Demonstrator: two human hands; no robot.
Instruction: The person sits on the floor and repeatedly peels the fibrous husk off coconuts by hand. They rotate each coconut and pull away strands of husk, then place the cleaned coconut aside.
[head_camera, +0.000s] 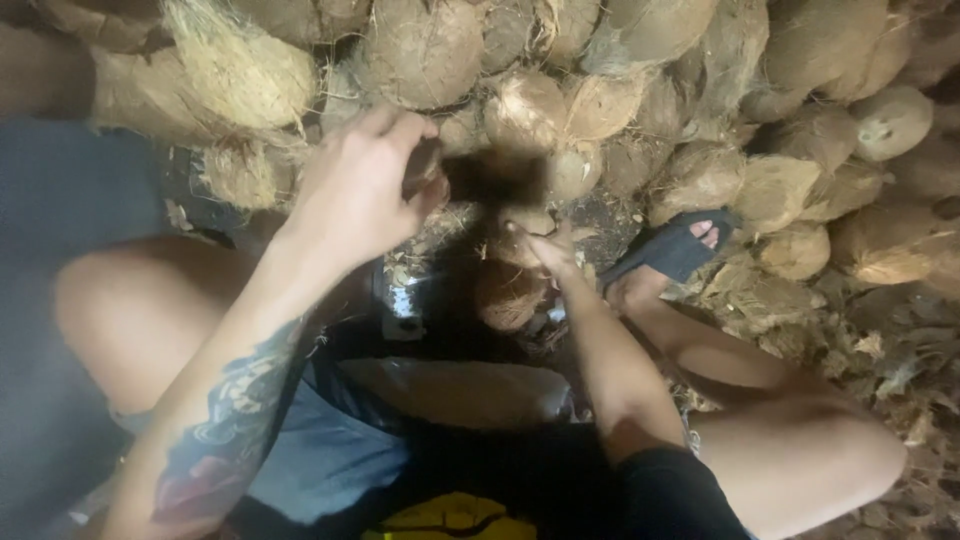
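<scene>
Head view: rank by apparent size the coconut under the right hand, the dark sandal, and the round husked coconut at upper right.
1. Dark sandal
2. Round husked coconut and the coconut under the right hand: similar, and the latter is partly hidden, so unranked.

Two hands (355, 195), one sandal (672, 248), over twenty husked coconuts (425, 50).

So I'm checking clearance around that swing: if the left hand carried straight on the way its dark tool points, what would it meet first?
The left hand grips a blurred dark tool pointing right. Straight on, it would likely meet the husked coconuts of the pile just past its tip, though depth is unclear.
</scene>
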